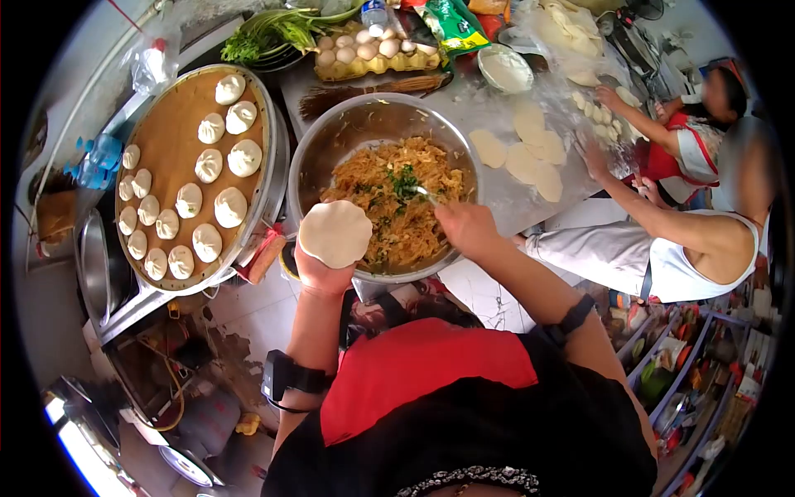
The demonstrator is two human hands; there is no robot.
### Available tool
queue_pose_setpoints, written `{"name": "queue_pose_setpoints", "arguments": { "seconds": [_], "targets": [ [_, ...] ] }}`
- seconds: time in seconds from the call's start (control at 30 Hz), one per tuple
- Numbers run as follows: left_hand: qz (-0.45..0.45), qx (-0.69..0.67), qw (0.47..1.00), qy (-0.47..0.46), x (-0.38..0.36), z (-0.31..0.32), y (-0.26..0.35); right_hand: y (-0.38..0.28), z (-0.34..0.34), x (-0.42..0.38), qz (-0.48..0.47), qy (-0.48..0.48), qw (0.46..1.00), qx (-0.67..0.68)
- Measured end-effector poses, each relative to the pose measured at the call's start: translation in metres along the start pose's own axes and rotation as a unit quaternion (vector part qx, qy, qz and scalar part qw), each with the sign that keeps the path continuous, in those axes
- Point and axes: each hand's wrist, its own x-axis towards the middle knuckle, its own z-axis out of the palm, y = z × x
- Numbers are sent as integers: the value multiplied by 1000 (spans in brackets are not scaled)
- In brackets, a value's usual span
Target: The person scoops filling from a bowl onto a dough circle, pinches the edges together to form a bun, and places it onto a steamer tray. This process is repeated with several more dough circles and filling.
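A round flat dough wrapper lies across the palm of my left hand, hiding most of its fingers. My right hand grips a metal spoon, its tip in the filling. The filling is brown and shredded, with chopped greens on top. It sits in a large steel bowl in front of me, and my left hand is at the bowl's near left edge.
Left of the bowl, a round steamer tray carries several pleated buns. Flat wrappers lie on the worktable. Behind the bowl are a whisk broom and an egg tray. Two people work at the right.
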Motion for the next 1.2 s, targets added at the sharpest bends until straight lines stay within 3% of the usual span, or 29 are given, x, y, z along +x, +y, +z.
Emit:
{"name": "queue_pose_setpoints", "arguments": {
  "seconds": [0.13,0.27,0.33,0.37,0.4,0.57,0.7,0.8,0.93,1.0,1.07,1.17,1.2],
  "targets": [
    [6,-27,999,31,-1,2,3,-2,-13,-35,-97,-127,987,6],
    [6,-23,997,75,-2,1,4,-19,-31,-37,-75,-106,991,28],
    [-7,-42,999,-26,3,-15,4,-34,-11,-36,-112,-127,984,47],
    [-14,-50,996,-77,4,-23,5,-30,-2,-35,-83,-105,990,34],
    [-3,-23,1000,16,0,-11,5,-21,4,-28,-54,-83,995,19],
    [-3,-30,998,52,-6,-4,6,19,-14,-13,52,2,999,1],
    [-11,-32,999,-13,-3,-11,5,12,-4,-18,4,-62,998,16],
    [2,-33,998,47,-4,-1,4,-12,-13,-38,-41,-139,989,35],
    [-9,-50,999,0,-2,-16,6,-3,-31,-33,45,-83,990,103],
    [-12,-62,998,-31,0,-22,7,-5,-13,-42,47,-121,988,84],
    [-7,-47,999,1,-2,-19,7,-13,-1,-46,63,-135,982,113],
    [-8,-52,998,22,-6,-20,9,-18,7,-41,141,-36,962,230],
    [-13,-59,998,24,-7,-20,9,-19,2,-37,150,-53,959,233]
  ]
}}
